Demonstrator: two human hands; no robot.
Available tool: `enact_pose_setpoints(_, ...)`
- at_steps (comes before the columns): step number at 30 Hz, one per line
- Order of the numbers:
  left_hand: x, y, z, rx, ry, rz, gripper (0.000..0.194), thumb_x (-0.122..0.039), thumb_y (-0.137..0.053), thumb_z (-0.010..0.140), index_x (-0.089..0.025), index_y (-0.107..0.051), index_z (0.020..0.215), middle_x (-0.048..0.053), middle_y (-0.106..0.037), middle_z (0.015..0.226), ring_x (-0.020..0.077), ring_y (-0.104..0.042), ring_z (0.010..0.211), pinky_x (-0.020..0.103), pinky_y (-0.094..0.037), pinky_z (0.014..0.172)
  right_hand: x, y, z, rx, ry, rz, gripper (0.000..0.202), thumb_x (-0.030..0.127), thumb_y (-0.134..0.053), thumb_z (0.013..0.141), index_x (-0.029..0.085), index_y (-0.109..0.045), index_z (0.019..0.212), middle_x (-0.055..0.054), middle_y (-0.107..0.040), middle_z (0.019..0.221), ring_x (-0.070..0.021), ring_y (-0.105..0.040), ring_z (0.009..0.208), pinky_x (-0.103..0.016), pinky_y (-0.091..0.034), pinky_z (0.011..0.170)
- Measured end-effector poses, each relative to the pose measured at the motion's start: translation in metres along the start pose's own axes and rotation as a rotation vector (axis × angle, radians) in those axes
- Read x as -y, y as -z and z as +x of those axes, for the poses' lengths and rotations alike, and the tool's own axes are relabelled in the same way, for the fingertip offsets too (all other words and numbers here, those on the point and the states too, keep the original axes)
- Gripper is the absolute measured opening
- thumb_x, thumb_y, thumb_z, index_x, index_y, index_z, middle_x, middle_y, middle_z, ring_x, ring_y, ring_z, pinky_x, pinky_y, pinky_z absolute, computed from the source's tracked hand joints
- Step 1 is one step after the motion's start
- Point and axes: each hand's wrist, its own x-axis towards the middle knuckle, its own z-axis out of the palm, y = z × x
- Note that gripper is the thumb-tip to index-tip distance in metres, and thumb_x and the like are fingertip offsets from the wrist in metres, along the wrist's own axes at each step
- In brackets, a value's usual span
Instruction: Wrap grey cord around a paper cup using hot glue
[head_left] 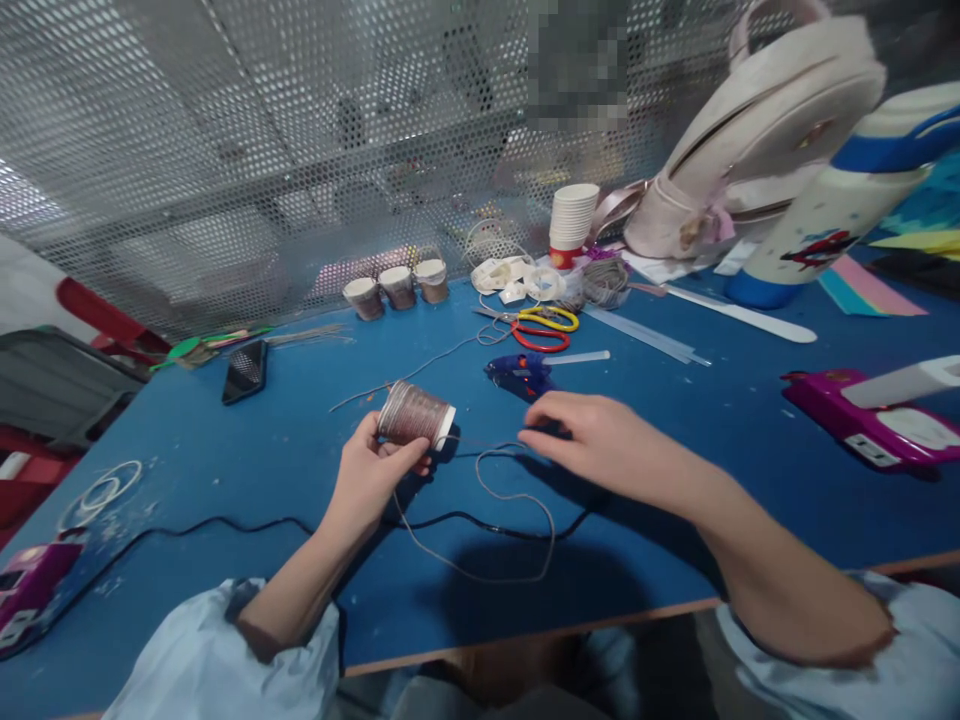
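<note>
My left hand [365, 472] is wrapped round a small paper cup [415, 415] lying tilted on its side. Brown-grey cord covers most of the cup's wall, and a white rim shows at its right end. From that rim a thin grey cord [491, 578] runs toward my right hand and loops over the table below. My right hand [600, 440] is closed in a pinch at the cord, thumb and forefinger together; the other fingers are partly hidden. Just beyond it lies a blue hot glue gun [519, 370] with a clear stick in its back.
Scissors [541, 328] with red and yellow handles lie behind the glue gun. Three wrapped cups [397, 287] stand along the mesh screen [285, 200]. A cup stack [574, 225], backpack [757, 130] and bottle [832, 210] stand back right. A black cable [225, 521] crosses the front.
</note>
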Motion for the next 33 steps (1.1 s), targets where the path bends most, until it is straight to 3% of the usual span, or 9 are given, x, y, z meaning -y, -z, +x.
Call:
enact_pose_setpoints(2, 0.002, 0.001, 0.001, 0.001, -0.006, -0.015, 0.032, -0.024, -0.074, 0.064, -0.015, -0.052, 0.086, -0.003, -0.064, 0.069, 0.011, -0.062, 0.052, 0.025, -0.053, 0.053, -0.016, 0.015, 0.0, 0.028, -0.16, -0.094, 0.035, 0.048, -0.049, 0.087, 0.021, -0.062, 0.07, -0.003, -0.065, 0.067, -0.0177, -0.057, 0.06, -0.03, -0.039, 0.056)
enact_pose_setpoints(5, 0.004, 0.002, 0.002, 0.003, -0.01, -0.018, 0.032, -0.024, -0.074, 0.064, -0.015, -0.052, 0.086, -0.003, -0.064, 0.068, 0.0112, -0.061, 0.053, 0.025, -0.053, 0.053, -0.037, 0.023, 0.008, -0.046, -0.293, -0.225, 0.042, 0.059, -0.053, 0.079, 0.02, -0.063, 0.07, -0.006, -0.067, 0.072, -0.0212, -0.058, 0.063, -0.029, -0.035, 0.052)
enact_pose_setpoints(8, 0.005, 0.002, 0.001, 0.008, -0.009, 0.002, 0.032, -0.025, -0.074, 0.064, -0.015, -0.052, 0.087, -0.002, -0.064, 0.067, 0.0112, -0.061, 0.053, 0.025, -0.053, 0.052, -0.047, 0.013, 0.026, -0.04, -0.23, -0.114, 0.037, 0.054, -0.058, 0.076, 0.019, -0.066, 0.086, -0.007, -0.068, 0.085, -0.0222, -0.06, 0.073, -0.029, -0.04, 0.057)
enact_pose_setpoints(11, 0.004, 0.002, 0.0, 0.014, -0.007, 0.043, 0.03, -0.025, -0.073, 0.065, -0.015, -0.052, 0.086, -0.002, -0.064, 0.068, 0.0114, -0.062, 0.054, 0.025, -0.053, 0.053, -0.049, -0.005, 0.047, 0.009, -0.137, 0.125, 0.028, 0.041, -0.056, 0.08, 0.017, -0.066, 0.092, -0.002, -0.066, 0.076, -0.0174, -0.058, 0.068, -0.027, -0.042, 0.059)
enact_pose_setpoints(14, 0.004, 0.002, 0.0, 0.011, 0.002, 0.076, 0.029, -0.025, -0.072, 0.065, -0.016, -0.052, 0.084, -0.003, -0.063, 0.066, 0.0114, -0.062, 0.053, 0.024, -0.053, 0.053, -0.05, -0.021, 0.059, -0.027, -0.137, 0.215, 0.025, 0.033, -0.054, 0.081, 0.014, -0.065, 0.092, -0.001, -0.065, 0.074, -0.0165, -0.057, 0.067, -0.028, -0.044, 0.061)
enact_pose_setpoints(18, 0.005, 0.002, 0.002, -0.018, 0.016, 0.111, 0.029, -0.026, -0.072, 0.064, -0.017, -0.052, 0.082, -0.004, -0.063, 0.064, 0.0121, -0.062, 0.052, 0.025, -0.052, 0.052, -0.044, -0.025, 0.049, -0.061, -0.148, 0.27, 0.021, 0.032, -0.05, 0.083, 0.016, -0.063, 0.083, -0.002, -0.066, 0.075, -0.0174, -0.059, 0.068, -0.028, -0.046, 0.062)
enact_pose_setpoints(21, 0.005, 0.003, 0.005, -0.065, 0.019, 0.156, 0.029, -0.027, -0.073, 0.063, -0.017, -0.052, 0.08, -0.004, -0.062, 0.062, 0.0125, -0.062, 0.052, 0.024, -0.052, 0.052, -0.028, -0.018, 0.031, -0.029, -0.143, 0.388, 0.02, 0.036, -0.054, 0.081, 0.019, -0.058, 0.072, -0.001, -0.064, 0.065, -0.0162, -0.06, 0.062, -0.026, -0.046, 0.058)
enact_pose_setpoints(25, 0.005, 0.005, 0.008, -0.115, 0.022, 0.2, 0.03, -0.028, -0.074, 0.062, -0.016, -0.053, 0.08, -0.005, -0.061, 0.057, 0.0122, -0.06, 0.05, 0.023, -0.05, 0.05, -0.006, -0.015, 0.013, -0.012, -0.114, 0.375, 0.025, 0.044, -0.057, 0.079, 0.02, -0.054, 0.071, 0.003, -0.056, 0.057, -0.0126, -0.051, 0.051, -0.023, -0.038, 0.048)
enact_pose_setpoints(33, 0.009, 0.005, 0.007, -0.095, 0.01, 0.258, 0.028, -0.03, -0.072, 0.066, -0.017, -0.052, 0.082, -0.005, -0.06, 0.058, 0.0119, -0.06, 0.053, 0.023, -0.05, 0.052, 0.005, -0.025, 0.007, 0.064, -0.004, 0.333, 0.022, 0.039, -0.056, 0.081, 0.022, -0.052, 0.069, 0.004, -0.054, 0.057, -0.0102, -0.045, 0.049, -0.023, -0.034, 0.05)
